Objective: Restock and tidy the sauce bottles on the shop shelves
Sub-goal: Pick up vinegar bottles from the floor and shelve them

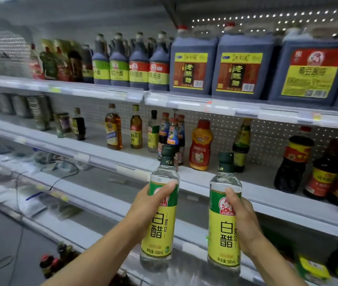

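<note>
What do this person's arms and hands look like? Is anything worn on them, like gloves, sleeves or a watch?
Nothing is worn. The left hand and right hand are bare, with no gloves or rings in view. Both forearms are bare as far as the frame shows, with no sleeve, watch or bracelet visible. The nails that show are short and unpainted.

Two vinegar bottles held side by side before the shelves
Left bottle [159, 211] left of right bottle [224, 221] – apart, upright; middle shelf [246, 193] behind, jugs [193, 62] on top shelf [184, 101] above.
</note>
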The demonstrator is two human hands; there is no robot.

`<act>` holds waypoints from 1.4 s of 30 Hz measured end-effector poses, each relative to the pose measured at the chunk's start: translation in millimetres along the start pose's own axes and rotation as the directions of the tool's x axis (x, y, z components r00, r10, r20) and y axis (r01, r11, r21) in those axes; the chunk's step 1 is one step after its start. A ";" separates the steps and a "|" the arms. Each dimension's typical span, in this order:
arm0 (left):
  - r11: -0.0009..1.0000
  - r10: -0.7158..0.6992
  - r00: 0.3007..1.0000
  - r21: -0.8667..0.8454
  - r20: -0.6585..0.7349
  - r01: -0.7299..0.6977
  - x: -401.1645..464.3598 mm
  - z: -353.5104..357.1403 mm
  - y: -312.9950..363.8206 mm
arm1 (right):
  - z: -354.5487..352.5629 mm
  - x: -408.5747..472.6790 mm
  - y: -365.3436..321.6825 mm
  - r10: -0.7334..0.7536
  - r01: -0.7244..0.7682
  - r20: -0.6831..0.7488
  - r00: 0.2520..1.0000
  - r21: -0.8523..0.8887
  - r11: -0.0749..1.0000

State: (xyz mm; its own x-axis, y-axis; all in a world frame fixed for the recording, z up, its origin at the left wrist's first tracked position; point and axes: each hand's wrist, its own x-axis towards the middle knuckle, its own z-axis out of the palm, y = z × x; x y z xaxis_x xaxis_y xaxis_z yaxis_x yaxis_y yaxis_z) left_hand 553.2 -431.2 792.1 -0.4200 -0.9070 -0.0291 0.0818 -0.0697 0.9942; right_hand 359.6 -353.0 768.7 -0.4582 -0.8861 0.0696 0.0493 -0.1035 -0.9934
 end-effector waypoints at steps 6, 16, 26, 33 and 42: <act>1.000 0.008 0.998 0.007 -0.062 -0.008 25.2 -84.5 10.9 | 82.5 35.0 3.5 -0.004 0.004 0.031 1.000 0.022 1.000; 0.999 0.038 0.991 -0.006 -0.125 -0.039 91.2 -167.1 20.0 | 180.7 120.9 15.7 -0.040 0.034 0.107 0.993 0.058 0.998; 0.995 0.060 0.986 0.083 -0.154 -0.048 214.1 -215.8 30.7 | 251.9 258.3 45.5 -0.056 0.051 0.047 0.997 0.099 0.994; 0.993 0.068 0.985 0.105 -0.161 -0.051 290.5 -233.0 27.1 | 273.5 323.2 56.1 -0.074 0.077 -0.048 0.996 0.045 0.996; 0.998 0.062 0.997 0.030 -0.033 -0.061 375.6 -246.5 18.8 | 291.9 370.5 62.0 -0.102 0.090 -0.199 0.975 -0.070 0.994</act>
State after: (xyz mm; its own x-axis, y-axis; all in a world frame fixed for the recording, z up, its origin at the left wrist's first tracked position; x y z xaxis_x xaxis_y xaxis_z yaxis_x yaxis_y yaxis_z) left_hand 619.9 -875.5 774.3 -0.3837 -0.9230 0.0297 0.0806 -0.0015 0.9967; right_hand 451.9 -819.6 759.6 -0.6283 -0.7631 0.1511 -0.0540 -0.1510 -0.9871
